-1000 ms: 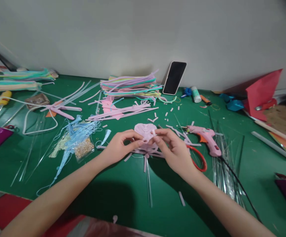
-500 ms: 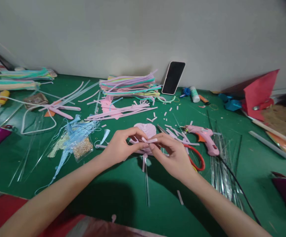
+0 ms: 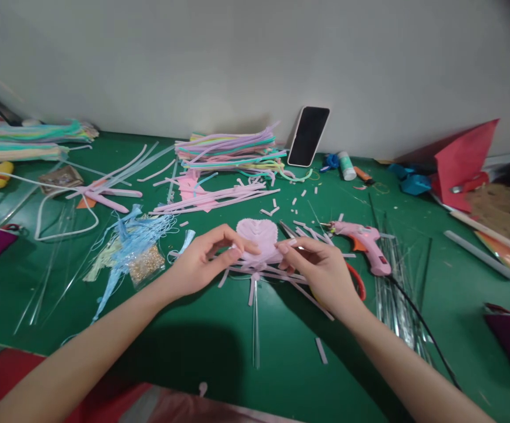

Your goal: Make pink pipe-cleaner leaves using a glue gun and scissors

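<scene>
A pale pink heart-shaped piece made of pipe cleaners [image 3: 257, 234] lies on the green table [image 3: 220, 346], with a clear stick [image 3: 255, 320] running down from it toward me. My left hand [image 3: 202, 261] pinches its lower left edge between thumb and fingers. My right hand [image 3: 323, 271] pinches the lower right edge, fingertips against the pink piece. Loose pink strips [image 3: 281, 276] spread out under both hands.
A pink glue gun [image 3: 363, 238] with a black cord lies right of my right hand, red-handled scissors [image 3: 357, 281] partly under it. Clear sticks [image 3: 398, 282], a pipe-cleaner pile [image 3: 228, 153], a phone [image 3: 308, 136] against the wall, blue tassels [image 3: 136, 235] and red paper [image 3: 462, 164] surround.
Both hands lowered slightly. The right hand's short pink strip is no longer visible between its fingertips, and the pink heart shows more fully above the fingers.
</scene>
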Motion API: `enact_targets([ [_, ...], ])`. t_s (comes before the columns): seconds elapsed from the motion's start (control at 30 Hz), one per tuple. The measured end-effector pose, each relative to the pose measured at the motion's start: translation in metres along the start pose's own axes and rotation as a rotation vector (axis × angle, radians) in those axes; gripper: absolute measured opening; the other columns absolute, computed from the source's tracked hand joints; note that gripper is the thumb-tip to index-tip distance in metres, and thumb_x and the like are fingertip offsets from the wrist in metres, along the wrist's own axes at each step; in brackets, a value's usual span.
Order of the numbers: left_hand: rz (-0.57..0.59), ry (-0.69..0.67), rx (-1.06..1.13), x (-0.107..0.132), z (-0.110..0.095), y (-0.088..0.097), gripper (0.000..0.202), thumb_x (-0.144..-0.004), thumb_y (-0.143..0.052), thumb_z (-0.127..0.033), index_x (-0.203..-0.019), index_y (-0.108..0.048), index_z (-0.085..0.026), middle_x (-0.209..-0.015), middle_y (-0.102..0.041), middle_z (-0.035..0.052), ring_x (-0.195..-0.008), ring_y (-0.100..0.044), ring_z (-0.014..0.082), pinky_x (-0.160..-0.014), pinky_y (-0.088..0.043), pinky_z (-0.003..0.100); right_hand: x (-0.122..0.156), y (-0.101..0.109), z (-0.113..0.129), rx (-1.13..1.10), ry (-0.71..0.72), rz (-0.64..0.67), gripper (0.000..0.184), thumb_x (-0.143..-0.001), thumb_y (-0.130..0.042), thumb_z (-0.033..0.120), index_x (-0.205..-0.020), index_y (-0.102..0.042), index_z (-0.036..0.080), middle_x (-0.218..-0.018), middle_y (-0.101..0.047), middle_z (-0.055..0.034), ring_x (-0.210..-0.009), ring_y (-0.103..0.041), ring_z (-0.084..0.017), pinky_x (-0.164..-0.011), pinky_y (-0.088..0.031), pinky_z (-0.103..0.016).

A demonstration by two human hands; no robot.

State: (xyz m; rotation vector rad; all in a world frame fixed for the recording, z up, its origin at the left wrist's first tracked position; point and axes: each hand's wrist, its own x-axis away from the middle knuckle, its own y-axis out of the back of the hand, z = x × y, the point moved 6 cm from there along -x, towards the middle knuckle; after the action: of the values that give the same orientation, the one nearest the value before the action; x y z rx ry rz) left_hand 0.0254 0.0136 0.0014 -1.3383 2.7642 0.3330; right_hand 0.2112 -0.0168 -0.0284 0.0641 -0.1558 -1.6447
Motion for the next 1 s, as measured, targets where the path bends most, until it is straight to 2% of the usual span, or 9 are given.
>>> enact_targets([
  [0.1, 0.026, 0.084, 0.157, 0.007, 0.012, 0.005, 0.008, -0.095, -0.047, -0.027, -0.091, -0.049, -0.019, -0.085, -0.07, 0.0047, -0.096, -0.065, 0.0199, -0.088, -0.049, 0.038, 0.001, 0.011, -0.013, 0.0, -0.055, 0.006, 0.024, -0.073, -0.072, 0.042, -0.078, -0.069, 0.019, -0.064, -0.067, -0.0016, -0.057, -0.062, -0.014, -0.051, -0.049, -0.024],
  [0.2, -0.014, 0.133, 0.12, 0.009, 0.02, 0.013, 0.011, -0.095, -0.047, -0.029, -0.09, -0.049, -0.019, -0.078, -0.067, 0.0021, -0.086, -0.065, 0.0175, -0.081, -0.05, 0.033, 0.004, 0.019, -0.019, 0.022, -0.096, 0.073, 0.025, -0.069, -0.075, 0.042, -0.075, -0.068, 0.019, -0.066, -0.067, -0.0019, -0.058, -0.063, -0.014, -0.053, -0.052, -0.024],
  [0.37, 0.031, 0.115, -0.271, 0.007, 0.008, 0.009, 0.019, -0.093, -0.049, -0.034, -0.098, -0.058, -0.019, -0.083, -0.063, 0.0018, -0.075, -0.061, 0.014, -0.067, -0.048, 0.025, 0.005, 0.023, -0.012, 0.124, -0.028, 0.169, 0.024, -0.071, -0.073, 0.041, -0.076, -0.067, 0.019, -0.071, -0.068, -0.0032, -0.062, -0.064, -0.016, -0.058, -0.054, -0.028],
  [0.57, 0.061, -0.009, -0.63, -0.018, -0.021, 0.002, 0.028, -0.095, -0.043, -0.037, -0.101, -0.065, -0.02, -0.095, -0.065, 0.0038, -0.084, -0.06, 0.0153, -0.074, -0.044, 0.026, 0.002, 0.013, 0.002, 0.235, 0.11, 0.239, 0.016, -0.08, -0.066, 0.035, -0.081, -0.065, 0.02, -0.08, -0.068, -0.0029, -0.071, -0.063, -0.015, -0.066, -0.051, -0.028],
  [0.63, 0.168, 0.036, -0.578, -0.033, -0.012, -0.002, 0.031, -0.092, -0.048, -0.042, -0.103, -0.066, -0.02, -0.098, -0.067, 0.0038, -0.084, -0.06, 0.016, -0.074, -0.044, 0.026, 0.001, 0.009, 0.003, 0.233, 0.114, 0.253, 0.014, -0.081, -0.065, 0.034, -0.082, -0.064, 0.02, -0.081, -0.067, -0.0019, -0.073, -0.062, -0.015, -0.068, -0.05, -0.027],
  [0.7, 0.388, 0.103, -0.42, -0.043, 0.004, -0.013, 0.033, -0.086, -0.057, -0.042, -0.111, -0.066, -0.022, -0.107, -0.067, 0.004, -0.088, -0.06, 0.0167, -0.073, -0.044, 0.025, 0.0, 0.006, 0.003, 0.229, 0.105, 0.265, 0.012, -0.082, -0.065, 0.033, -0.083, -0.064, 0.021, -0.081, -0.067, -0.0012, -0.073, -0.062, -0.015, -0.068, -0.049, -0.027],
  [0.77, 0.488, 0.145, -0.277, -0.049, 0.018, -0.021, 0.033, -0.084, -0.06, -0.04, -0.109, -0.068, -0.019, -0.095, -0.069, 0.0036, -0.082, -0.061, 0.0164, -0.068, -0.044, 0.024, -0.001, 0.003, 0.003, 0.222, 0.103, 0.275, 0.011, -0.082, -0.064, 0.032, -0.084, -0.064, 0.021, -0.082, -0.067, -0.0008, -0.074, -0.062, -0.015, -0.069, -0.049, -0.026],
  [0.87, 0.45, 0.229, -0.139, -0.052, 0.034, -0.024, 0.028, -0.08, -0.066, -0.038, -0.096, -0.07, -0.016, -0.085, -0.067, 0.0035, -0.077, -0.06, 0.0156, -0.068, -0.044, 0.025, -0.001, 0.0, 0.007, 0.241, 0.125, 0.273, 0.01, -0.083, -0.063, 0.03, -0.084, -0.065, 0.021, -0.083, -0.068, -0.0005, -0.076, -0.062, -0.014, -0.07, -0.048, -0.026],
  [1.0, 0.428, 0.26, 0.024, -0.047, 0.033, -0.03, 0.017, -0.076, -0.07, -0.028, -0.085, -0.065, -0.015, -0.081, -0.064, 0.0017, -0.075, -0.059, 0.0134, -0.073, -0.046, 0.026, -0.002, 0.0, 0.014, 0.355, 0.184, 0.233, 0.008, -0.083, -0.063, 0.028, -0.081, -0.066, 0.021, -0.081, -0.069, -0.0003, -0.075, -0.062, -0.015, -0.067, -0.046, -0.026],
])
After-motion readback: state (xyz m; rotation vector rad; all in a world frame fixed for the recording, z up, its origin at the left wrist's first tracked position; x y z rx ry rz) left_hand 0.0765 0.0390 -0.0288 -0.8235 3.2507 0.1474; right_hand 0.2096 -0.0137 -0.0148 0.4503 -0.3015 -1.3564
